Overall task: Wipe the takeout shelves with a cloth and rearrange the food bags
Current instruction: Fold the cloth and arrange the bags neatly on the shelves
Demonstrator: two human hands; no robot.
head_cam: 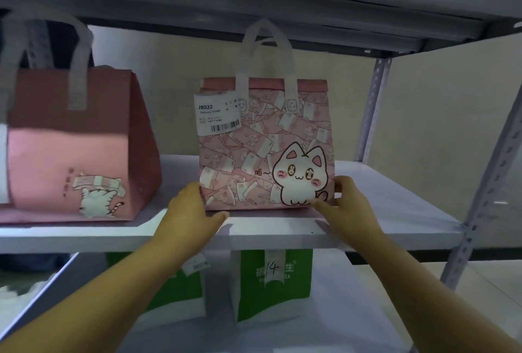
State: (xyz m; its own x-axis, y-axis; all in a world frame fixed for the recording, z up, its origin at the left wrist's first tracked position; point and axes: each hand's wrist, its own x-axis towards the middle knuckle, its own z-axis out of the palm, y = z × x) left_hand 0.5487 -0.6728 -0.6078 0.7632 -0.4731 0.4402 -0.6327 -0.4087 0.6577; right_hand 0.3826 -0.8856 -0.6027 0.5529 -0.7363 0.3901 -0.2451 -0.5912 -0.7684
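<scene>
- The left hand [192, 211] and the right hand [346, 205] press on the two lower corners of the pink cat bag [265, 149]. The fingers are curled around the bag's sides and the thumbs lie at its front bottom edge, so both hands are closed on it.
- The bag stands upright on the middle shelf [381, 211], close to the front edge, and its two handles point up. A white label [217, 114] with a barcode is stuck on its upper left part.
- To the left on the same shelf, apart from it, stands a second pink bag [79, 143], also upright. The right part of the shelf is bare.
- On the lower shelf [367, 296] there is a green and white bag [271, 282] with "14" written on it.
- No cloth is visible in either hand or on the shelves, so I cannot tell if the wiping is done. The shelf surface looks clean and shiny, but this is only my impression.
- I judge that the rearranging part is going on now: this bag is being set in its place. What remains seems to be the other bags and perhaps other shelves.
</scene>
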